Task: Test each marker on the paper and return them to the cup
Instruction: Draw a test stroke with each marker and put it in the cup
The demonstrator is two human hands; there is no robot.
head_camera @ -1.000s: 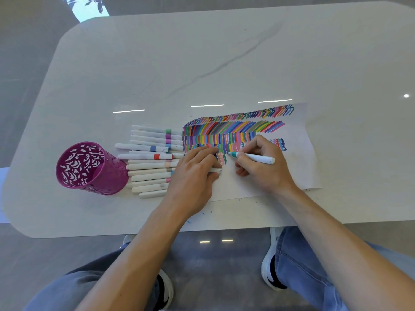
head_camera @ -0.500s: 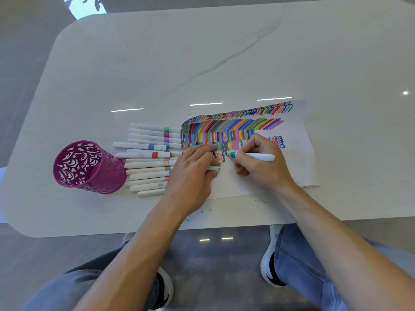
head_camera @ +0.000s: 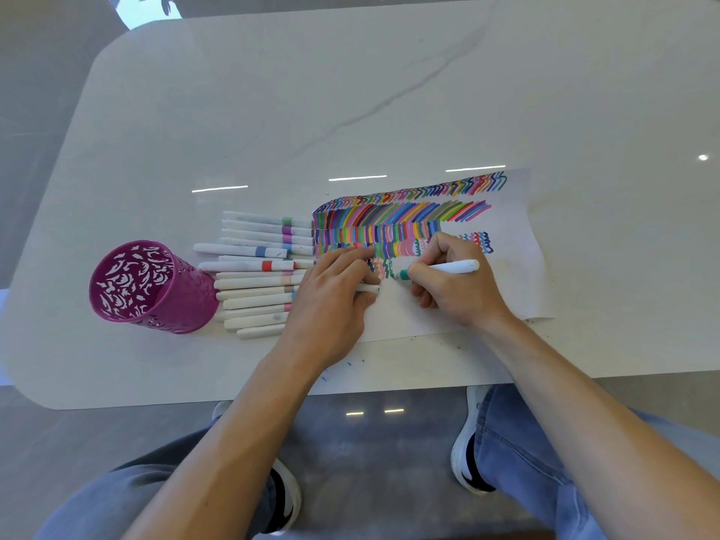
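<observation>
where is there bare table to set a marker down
Bare table lies wide beyond the paper and the marker row, and right of the paper. Crowded: between the purple cup and the left hand, where markers lie packed.

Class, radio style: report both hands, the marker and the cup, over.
Right hand grips teal marker, tip on paper. Left hand rests on paper. Other markers lie beside cup.
</observation>
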